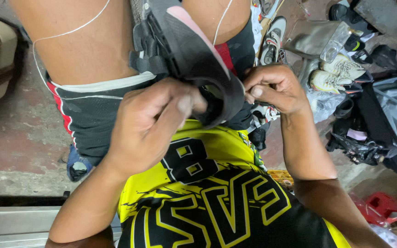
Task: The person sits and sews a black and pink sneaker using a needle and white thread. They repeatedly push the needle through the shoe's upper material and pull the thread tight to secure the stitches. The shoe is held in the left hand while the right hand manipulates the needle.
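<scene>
Left grip (155, 121) and right grip (272, 89) both pinching black sandal (184, 50), pink insole

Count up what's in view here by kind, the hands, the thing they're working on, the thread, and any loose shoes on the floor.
Hands: 2, left hand and right hand
Black sandal held between knees: 1
White thread strands: 2 visible
Loose shoes on floor: at least 3, a grey sneaker and two pale shoes
Total: 8

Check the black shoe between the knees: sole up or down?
Sole up, it seems: the black shoe shows its pink-edged underside to the camera, with the left hand and right hand gripping its near end.
</scene>
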